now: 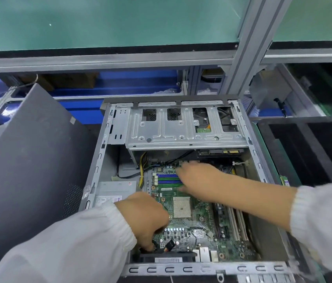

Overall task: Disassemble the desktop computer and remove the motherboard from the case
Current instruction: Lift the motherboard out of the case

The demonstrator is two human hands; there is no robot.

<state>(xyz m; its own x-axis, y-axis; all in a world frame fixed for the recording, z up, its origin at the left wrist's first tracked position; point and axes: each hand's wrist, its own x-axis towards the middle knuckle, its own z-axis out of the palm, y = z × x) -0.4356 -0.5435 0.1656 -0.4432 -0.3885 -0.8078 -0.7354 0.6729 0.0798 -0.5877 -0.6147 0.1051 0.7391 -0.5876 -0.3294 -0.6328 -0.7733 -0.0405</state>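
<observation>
White sleeves frame the near edge of the view, one on each arm. Left hand (143, 219) reaches down at the near left corner of the motherboard (189, 217), its fingers (150, 245) curled under and pinching at a black cable connector (169, 245) by the board's near edge; how firmly they grip is hidden by the back of the hand. Right hand (198, 177) stretches across the board to its far side, fingers extended and relaxed, resting over the blue and green memory slots (166, 179); motion blur hides whether the tips hold anything.

The green motherboard lies flat on the floor of the open case (97, 160), its long axis running away from the camera toward the silver drive cage (183, 127) at the far end. A square grey CPU socket (182, 208) sits near the board's middle. The power supply (114, 193) at the left wall carries a label, too blurred to read. The dark side panel (28, 160) leans just left of the case on the counter.
</observation>
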